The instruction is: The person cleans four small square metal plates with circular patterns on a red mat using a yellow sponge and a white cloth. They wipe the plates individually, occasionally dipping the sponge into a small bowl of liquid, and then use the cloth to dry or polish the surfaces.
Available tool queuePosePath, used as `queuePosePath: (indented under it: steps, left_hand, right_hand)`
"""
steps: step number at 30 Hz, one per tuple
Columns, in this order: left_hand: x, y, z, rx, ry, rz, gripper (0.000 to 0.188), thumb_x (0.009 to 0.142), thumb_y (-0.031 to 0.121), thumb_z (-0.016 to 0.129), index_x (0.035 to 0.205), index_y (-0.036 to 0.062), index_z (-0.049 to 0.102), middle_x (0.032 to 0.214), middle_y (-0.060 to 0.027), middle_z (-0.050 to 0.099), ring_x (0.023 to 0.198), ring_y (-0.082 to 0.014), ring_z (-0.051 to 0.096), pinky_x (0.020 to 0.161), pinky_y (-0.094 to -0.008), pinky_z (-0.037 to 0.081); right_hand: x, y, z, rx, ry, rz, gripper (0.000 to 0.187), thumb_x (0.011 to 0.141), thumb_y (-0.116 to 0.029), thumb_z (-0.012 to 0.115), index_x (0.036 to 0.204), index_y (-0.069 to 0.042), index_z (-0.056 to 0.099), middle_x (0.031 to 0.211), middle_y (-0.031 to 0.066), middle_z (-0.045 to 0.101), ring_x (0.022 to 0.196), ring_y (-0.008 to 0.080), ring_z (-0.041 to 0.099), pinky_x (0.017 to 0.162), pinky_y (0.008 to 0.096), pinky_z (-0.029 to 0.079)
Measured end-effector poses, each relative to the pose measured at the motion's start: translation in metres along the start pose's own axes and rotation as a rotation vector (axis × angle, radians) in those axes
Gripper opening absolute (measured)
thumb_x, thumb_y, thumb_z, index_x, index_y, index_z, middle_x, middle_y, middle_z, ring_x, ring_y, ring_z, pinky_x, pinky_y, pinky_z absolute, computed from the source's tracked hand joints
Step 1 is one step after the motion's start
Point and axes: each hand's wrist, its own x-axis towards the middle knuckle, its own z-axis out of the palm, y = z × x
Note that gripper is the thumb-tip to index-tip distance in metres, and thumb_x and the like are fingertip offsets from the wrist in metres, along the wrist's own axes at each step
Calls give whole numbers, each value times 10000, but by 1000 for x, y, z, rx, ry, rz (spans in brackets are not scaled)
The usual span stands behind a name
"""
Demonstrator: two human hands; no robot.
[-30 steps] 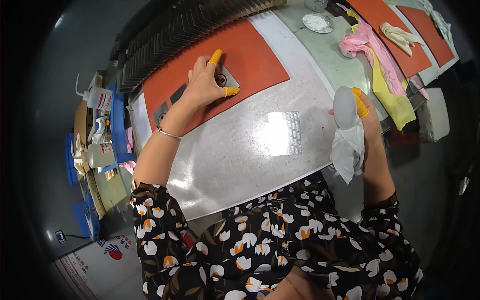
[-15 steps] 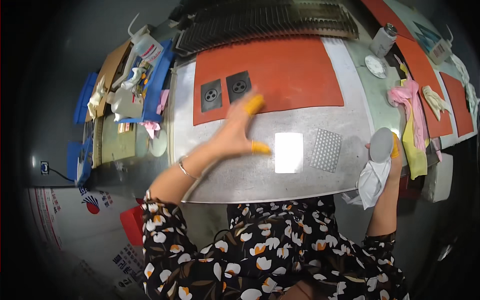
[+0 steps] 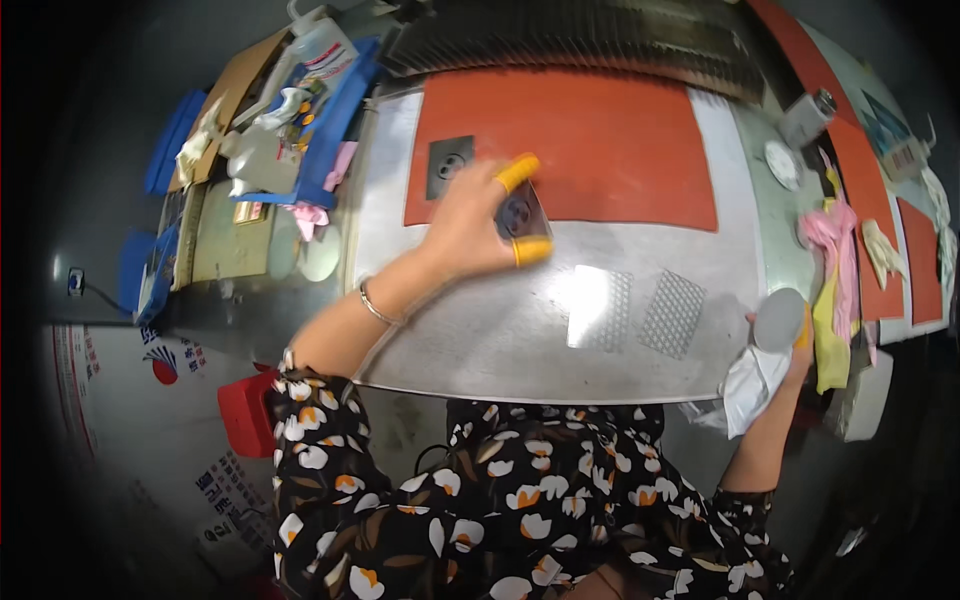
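Left hand (image 3: pixel 468 220) newly pinches dark rectangular plate (image 3: pixel 518 213), leaving similar plate (image 3: pixel 448 165) on red-orange mat (image 3: pixel 620 150); right hand (image 3: pixel 798 362) grips grey round disc (image 3: pixel 779 320).

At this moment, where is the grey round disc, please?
In the head view, the grey round disc is on the right, held in the right hand, just above the white cloth in the picture.

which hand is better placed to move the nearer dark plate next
Probably the left hand: it grips the dark plate by its edges, while the right hand is farther away, holding a grey disc.
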Motion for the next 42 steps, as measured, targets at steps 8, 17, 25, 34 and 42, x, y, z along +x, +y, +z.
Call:
queuePosePath:
  steps: [8, 17, 25, 34, 42]
  left_hand:
    - [-77, 5, -21, -384, -223, -130, 1039, 552, 306, 841, 1374, 44, 261, 1392, -188, 307, 1299, -357, 278, 1069, -427, 251]
    - [3, -108, -44, 138, -356, -261, 992, 560, 324, 828, 1362, 50, 313, 1308, -165, 351, 1216, -369, 325, 1058, -416, 241]
    - [0, -94, -50, 303, -246, -37, 853, 568, 317, 780, 1286, 21, 427, 1217, -131, 467, 1105, -293, 429, 932, -370, 339]
    - [-6, -87, -51, 381, -164, -7, 799, 582, 348, 773, 1247, 27, 470, 1162, -103, 537, 1066, -276, 476, 907, -365, 365]
    - [-15, -79, -60, 352, -129, -41, 825, 586, 344, 770, 1273, 32, 437, 1124, -133, 542, 1010, -293, 517, 855, -374, 425]
  right_hand:
    - [2, 7, -5, 9, 5, -47, 350, 948, -294, 421, 1115, 5, 493, 890, 151, 601, 715, 309, 640, 656, 409, 547]
    - [8, 18, -48, -57, -28, -58, 407, 939, -324, 373, 1115, 18, 503, 912, 166, 604, 751, 336, 628, 715, 444, 531]
    - [9, 16, -82, -26, -117, 8, 459, 935, -331, 357, 1160, 52, 473, 982, 230, 596, 798, 376, 617, 765, 470, 517]
    - [3, 16, -45, -9, -139, -107, 439, 920, -289, 396, 1164, 69, 461, 1013, 245, 588, 813, 372, 618, 762, 432, 526]
    - [8, 14, -44, 1, -77, -2, 446, 918, -320, 428, 1139, 63, 484, 988, 225, 598, 811, 357, 623, 776, 440, 524]
